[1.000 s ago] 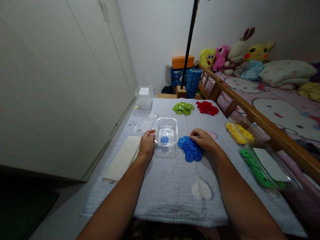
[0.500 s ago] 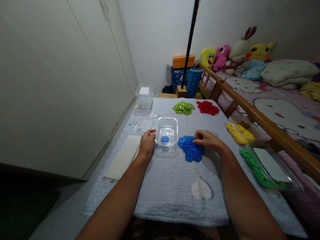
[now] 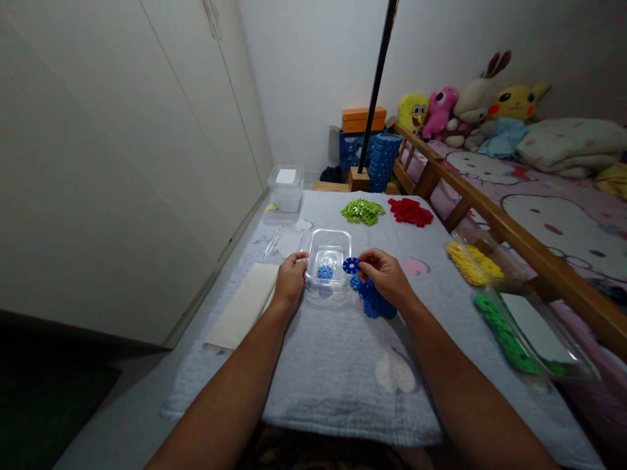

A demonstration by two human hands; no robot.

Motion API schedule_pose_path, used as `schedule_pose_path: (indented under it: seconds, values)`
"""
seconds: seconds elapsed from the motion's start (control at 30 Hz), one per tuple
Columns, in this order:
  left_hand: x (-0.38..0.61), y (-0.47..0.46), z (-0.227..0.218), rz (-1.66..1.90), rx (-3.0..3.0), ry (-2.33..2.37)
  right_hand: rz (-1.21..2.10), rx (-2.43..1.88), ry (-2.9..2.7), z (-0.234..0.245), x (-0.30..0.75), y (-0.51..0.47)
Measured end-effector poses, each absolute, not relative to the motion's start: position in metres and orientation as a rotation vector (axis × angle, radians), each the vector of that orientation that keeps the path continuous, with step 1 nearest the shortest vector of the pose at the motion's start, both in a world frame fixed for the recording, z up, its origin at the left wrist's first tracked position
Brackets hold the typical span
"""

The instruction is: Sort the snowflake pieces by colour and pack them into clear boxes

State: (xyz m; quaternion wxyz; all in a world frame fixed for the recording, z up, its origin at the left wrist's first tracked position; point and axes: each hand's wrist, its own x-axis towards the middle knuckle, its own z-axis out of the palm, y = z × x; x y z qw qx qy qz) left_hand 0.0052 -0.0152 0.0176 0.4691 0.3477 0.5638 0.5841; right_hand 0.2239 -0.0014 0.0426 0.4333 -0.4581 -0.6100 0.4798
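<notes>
A clear plastic container [image 3: 329,235] stands uncovered in the middle of the cloth-covered table, with a blue notched disc [image 3: 324,272] lying on its bottom. My left hand [image 3: 292,277] grips the container by its left wall. Between thumb and fingertips, my right hand [image 3: 385,274] pinches another blue snowflake disc [image 3: 351,265], held upright just outside the container's right wall. Beneath that hand lies a heap of blue discs [image 3: 377,303], partly hidden by it.
Light green pieces [image 3: 362,211] and red pieces [image 3: 410,212] lie in heaps at the back. Boxes of yellow pieces [image 3: 473,263] and green pieces [image 3: 507,336] line the right edge. A lidded clear box [image 3: 285,189] stands back left; a folded cream cloth [image 3: 240,307] lies front left.
My right hand has lifted a blue disc off the heap and moved left toward the container. My left hand keeps its hold on the container.
</notes>
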Motion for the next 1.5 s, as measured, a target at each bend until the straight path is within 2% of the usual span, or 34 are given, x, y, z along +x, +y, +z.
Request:
schedule_pose_path:
  seconds: [0.17,0.53,0.8,1.07,1.4,1.5]
  values:
    - [0.006,-0.016,0.018,1.428,0.837,1.377,1.127,-1.148,-1.603,0.035,0.217,-0.003]
    - [0.005,-0.014,0.013,1.452,0.874,1.409,0.646,-1.342,-1.666,0.041,0.258,0.014]
    - [0.006,-0.014,0.011,1.493,0.901,1.413,0.958,-1.483,-2.111,0.048,0.295,0.02]
    - [0.005,-0.012,0.006,1.502,0.923,1.431,0.884,-1.523,-2.347,0.049,0.29,0.017]
    - [0.007,-0.013,0.01,1.505,0.886,1.419,1.154,-1.38,-1.976,0.057,0.29,0.014]
    - [0.007,-0.013,0.011,1.506,0.876,1.421,1.139,-1.287,-1.779,0.059,0.277,0.012]
